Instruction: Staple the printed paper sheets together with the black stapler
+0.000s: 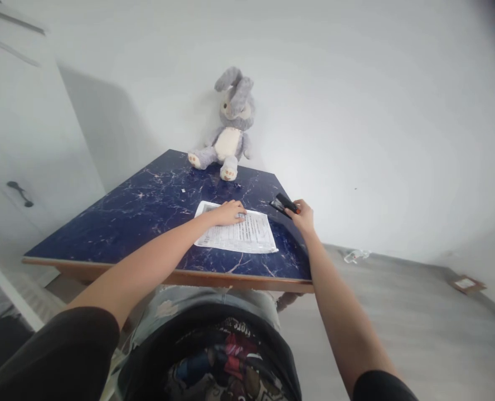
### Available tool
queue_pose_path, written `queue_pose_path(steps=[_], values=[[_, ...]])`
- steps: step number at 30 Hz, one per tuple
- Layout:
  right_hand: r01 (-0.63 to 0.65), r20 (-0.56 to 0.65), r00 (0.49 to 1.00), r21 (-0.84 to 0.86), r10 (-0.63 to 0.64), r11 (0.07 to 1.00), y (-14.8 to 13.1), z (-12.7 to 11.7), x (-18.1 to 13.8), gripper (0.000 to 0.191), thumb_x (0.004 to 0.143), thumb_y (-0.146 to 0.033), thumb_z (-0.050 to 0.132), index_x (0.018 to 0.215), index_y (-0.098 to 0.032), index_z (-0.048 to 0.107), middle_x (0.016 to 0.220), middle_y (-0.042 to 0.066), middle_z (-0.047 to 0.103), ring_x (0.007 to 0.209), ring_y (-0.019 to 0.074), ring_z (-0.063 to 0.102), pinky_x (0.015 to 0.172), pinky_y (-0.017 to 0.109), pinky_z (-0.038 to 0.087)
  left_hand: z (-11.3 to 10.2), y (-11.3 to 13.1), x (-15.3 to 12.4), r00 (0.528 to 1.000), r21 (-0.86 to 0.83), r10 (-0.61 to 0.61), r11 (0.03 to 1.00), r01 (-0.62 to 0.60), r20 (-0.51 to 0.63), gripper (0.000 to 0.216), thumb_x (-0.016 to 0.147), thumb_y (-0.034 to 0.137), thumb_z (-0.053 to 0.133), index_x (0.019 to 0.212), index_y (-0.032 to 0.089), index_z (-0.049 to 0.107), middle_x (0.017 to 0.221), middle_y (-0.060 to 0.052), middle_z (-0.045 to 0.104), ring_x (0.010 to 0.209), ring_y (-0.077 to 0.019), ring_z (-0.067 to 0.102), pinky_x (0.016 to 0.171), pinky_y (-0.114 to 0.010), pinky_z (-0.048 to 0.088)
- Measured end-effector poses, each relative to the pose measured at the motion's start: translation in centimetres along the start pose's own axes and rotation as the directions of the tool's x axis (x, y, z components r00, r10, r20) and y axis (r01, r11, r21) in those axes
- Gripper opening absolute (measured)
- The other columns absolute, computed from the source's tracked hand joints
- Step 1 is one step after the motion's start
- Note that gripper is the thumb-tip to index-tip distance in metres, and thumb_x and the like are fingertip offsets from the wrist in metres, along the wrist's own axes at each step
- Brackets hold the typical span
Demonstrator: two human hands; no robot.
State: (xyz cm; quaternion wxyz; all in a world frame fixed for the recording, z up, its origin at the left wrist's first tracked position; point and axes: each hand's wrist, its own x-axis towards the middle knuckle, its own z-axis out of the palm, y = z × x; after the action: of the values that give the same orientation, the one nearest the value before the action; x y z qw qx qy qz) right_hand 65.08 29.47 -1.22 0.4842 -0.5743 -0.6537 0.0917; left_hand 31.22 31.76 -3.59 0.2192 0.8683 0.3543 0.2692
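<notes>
A white printed sheet or flat packet [247, 236] with dark text lies on the dark blue marbled table [117, 223]. My left hand [229, 213] rests flat across its upper part, fingers stretched out, palm down. Beyond the packet's right edge, my right hand [304, 216] has its fingers wrapped round a black stapler [286, 203] with a bit of orange near the grip. The stapler points left, its two arms apart at the front, near the table's right side. It does not touch the packet.
A grey plush rabbit [233, 139] sits at the table's back edge, against the white wall. A white cabinet with a dark handle [20, 194] stands at the left. On the floor to the right lie a white tangled item [356, 255] and a brown flat object [467, 284].
</notes>
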Motion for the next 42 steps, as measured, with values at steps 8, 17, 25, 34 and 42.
queue_pose_path(steps=[8, 17, 25, 34, 42], values=[[0.026, 0.436, 0.891, 0.225, -0.124, 0.974, -6.3, 8.3, -0.5, 0.039, 0.068, -0.041, 0.082, 0.094, -0.021, 0.061, 0.076, 0.0, 0.07, 0.065, 0.018, 0.06, 0.066, 0.029, 0.046, -0.6, -2.8, 0.9, 0.749, -0.678, -0.521, 0.723, 0.132, -0.41, 0.022, 0.077, 0.013, 0.047, 0.083, 0.017, 0.068, 0.091, -0.01, 0.073, 0.088, -0.0214, 0.07, 0.087, -0.036, 0.055], [-0.208, 0.528, 0.825, 0.615, -0.202, 0.76, -4.9, 10.5, -1.4, 0.052, 0.08, -0.054, 0.081, 0.117, -0.018, 0.074, 0.112, 0.011, 0.078, 0.096, 0.0264, 0.072, 0.087, 0.039, 0.055, -0.9, -2.8, 0.6, 0.779, -0.676, -0.515, 0.719, 0.165, -0.358, 0.024, 0.083, 0.029, 0.054, 0.083, 0.016, 0.075, 0.086, -0.009, 0.078, 0.085, -0.023, 0.074, 0.081, -0.033, 0.057], [-0.351, 0.568, 0.807, 0.682, -0.163, 0.642, -4.5, 10.3, -1.0, 0.068, 0.061, -0.051, 0.096, 0.117, -0.017, 0.079, 0.106, 0.013, 0.081, 0.093, 0.0278, 0.075, 0.094, 0.044, 0.056, -1.0, -2.7, 0.7, 0.757, -0.665, -0.55, 0.717, 0.211, -0.353, 0.049, 0.097, 0.051, 0.044, 0.076, 0.016, 0.071, 0.074, -0.01, 0.074, 0.079, -0.0232, 0.073, 0.082, -0.035, 0.056], [0.193, 0.432, 0.848, 0.287, -0.306, 0.938, -7.4, 10.5, -1.6, 0.034, 0.072, -0.033, 0.084, 0.102, -0.018, 0.081, 0.097, 0.006, 0.08, 0.09, 0.0281, 0.073, 0.091, 0.041, 0.055, -1.5, -2.0, 0.7, 0.776, -0.735, -0.541, 0.66, 0.152, -0.325, 0.049, 0.1, 0.049, 0.042, 0.077, 0.015, 0.071, 0.081, -0.012, 0.076, 0.08, -0.0205, 0.072, 0.081, -0.032, 0.057], [0.734, 0.113, 0.679, -0.086, -0.725, 0.674, -8.0, 9.0, -1.8, 0.043, 0.094, -0.003, 0.048, 0.123, -0.018, 0.075, 0.128, 0.012, 0.074, 0.13, 0.0281, 0.064, 0.113, 0.049, 0.048, -2.3, -0.9, 0.3, 0.843, -0.893, -0.52, 0.433, 0.121, -0.138, 0.033, 0.098, 0.047, 0.059, 0.103, 0.017, 0.069, 0.096, -0.015, 0.075, 0.089, -0.0246, 0.074, 0.087, -0.042, 0.061]])
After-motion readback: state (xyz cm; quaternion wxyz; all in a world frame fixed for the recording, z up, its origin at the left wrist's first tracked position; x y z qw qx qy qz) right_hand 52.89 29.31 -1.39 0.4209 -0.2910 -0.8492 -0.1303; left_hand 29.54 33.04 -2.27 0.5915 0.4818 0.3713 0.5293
